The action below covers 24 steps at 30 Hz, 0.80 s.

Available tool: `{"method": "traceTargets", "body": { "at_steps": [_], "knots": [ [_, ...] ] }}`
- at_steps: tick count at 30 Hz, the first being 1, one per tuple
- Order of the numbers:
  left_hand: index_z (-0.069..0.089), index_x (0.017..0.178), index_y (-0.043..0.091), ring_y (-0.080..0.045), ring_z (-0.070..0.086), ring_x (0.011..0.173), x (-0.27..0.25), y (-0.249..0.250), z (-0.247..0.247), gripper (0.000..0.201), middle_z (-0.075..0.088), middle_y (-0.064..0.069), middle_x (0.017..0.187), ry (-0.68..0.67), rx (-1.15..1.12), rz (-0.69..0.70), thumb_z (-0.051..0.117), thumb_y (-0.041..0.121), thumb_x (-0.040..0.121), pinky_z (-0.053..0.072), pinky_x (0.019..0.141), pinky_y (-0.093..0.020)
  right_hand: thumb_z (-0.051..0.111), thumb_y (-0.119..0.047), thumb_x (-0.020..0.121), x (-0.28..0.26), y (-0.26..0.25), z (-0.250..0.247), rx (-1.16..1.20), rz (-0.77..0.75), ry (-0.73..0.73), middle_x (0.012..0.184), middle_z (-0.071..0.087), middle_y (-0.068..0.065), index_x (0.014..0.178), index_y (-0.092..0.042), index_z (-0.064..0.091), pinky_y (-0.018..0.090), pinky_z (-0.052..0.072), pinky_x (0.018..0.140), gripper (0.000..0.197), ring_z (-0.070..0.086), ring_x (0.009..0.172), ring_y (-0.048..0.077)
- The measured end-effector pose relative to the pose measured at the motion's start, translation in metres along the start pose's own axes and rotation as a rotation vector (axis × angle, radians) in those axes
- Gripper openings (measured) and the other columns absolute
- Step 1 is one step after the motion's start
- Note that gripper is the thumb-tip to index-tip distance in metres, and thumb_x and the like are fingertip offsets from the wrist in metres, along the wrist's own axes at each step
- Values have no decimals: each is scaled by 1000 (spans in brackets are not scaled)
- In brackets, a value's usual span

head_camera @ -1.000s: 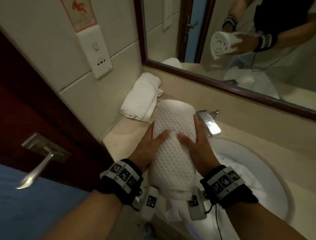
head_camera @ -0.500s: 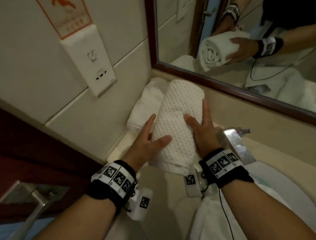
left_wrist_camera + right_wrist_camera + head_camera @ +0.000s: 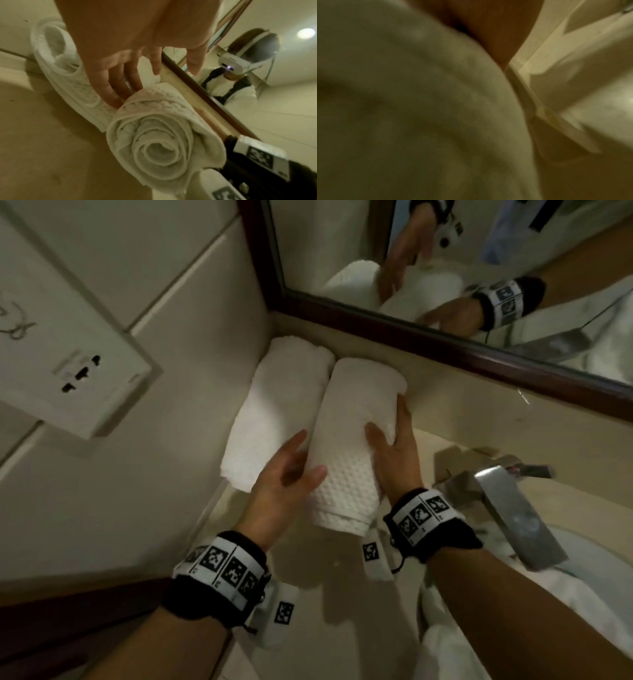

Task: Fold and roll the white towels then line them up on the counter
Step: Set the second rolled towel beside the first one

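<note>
Two rolled white towels lie side by side in the counter's back left corner. The left roll (image 3: 274,412) rests against the wall. The right roll (image 3: 352,440) lies on the counter (image 3: 308,594) between my hands. My left hand (image 3: 291,470) has straight fingers touching that roll's left side, in the gap between the two rolls. My right hand (image 3: 394,450) cups its right side, thumb on top. The left wrist view shows the roll's spiral end (image 3: 163,146), my fingers (image 3: 111,83) against it, and the other roll (image 3: 68,75). The right wrist view is blurred, filled by towel (image 3: 402,108).
A dark-framed mirror (image 3: 479,361) runs along the back, just behind the rolls. The chrome faucet (image 3: 513,515) stands right of my right wrist, over a sink holding loose white towels (image 3: 513,628). A wall socket (image 3: 78,371) is on the left wall.
Both hands carried the rolled towel from above the sink to the back left and set it down beside the first roll. My left hand's fingers have slid down its side.
</note>
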<state>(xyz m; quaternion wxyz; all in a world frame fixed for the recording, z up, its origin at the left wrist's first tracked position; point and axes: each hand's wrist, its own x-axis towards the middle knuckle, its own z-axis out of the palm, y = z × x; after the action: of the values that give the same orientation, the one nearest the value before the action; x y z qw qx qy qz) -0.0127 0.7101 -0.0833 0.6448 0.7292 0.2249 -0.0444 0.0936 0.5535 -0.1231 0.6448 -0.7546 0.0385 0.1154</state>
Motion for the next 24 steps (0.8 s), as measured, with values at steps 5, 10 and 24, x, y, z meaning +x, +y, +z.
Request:
{"method": "traceTargets", "body": {
  "at_steps": [5,10,24],
  "knots": [
    [35,149,43,5,21,146,11,-3,22,58,25,19,160,-54,324,179,59,43,97,20,119,-22,46,-28,103,-5,8,11,-236,-114,105,163,14,7,158,-26,12,26,16,117,64,17,150,22],
    [29,155,36,10,4,148,27,-9,32,60,9,21,165,-73,408,250,55,29,102,5,115,-7,42,-37,101,1,17,20,-77,-147,88,164,14,-4,157,-34,13,44,21,123,63,15,151,13],
    [30,154,30,11,14,141,38,-2,2,58,18,19,158,9,453,279,56,25,101,11,102,8,33,-52,100,5,6,58,-19,-129,24,165,3,-9,150,-53,5,49,30,118,58,19,149,15]
  ]
}}
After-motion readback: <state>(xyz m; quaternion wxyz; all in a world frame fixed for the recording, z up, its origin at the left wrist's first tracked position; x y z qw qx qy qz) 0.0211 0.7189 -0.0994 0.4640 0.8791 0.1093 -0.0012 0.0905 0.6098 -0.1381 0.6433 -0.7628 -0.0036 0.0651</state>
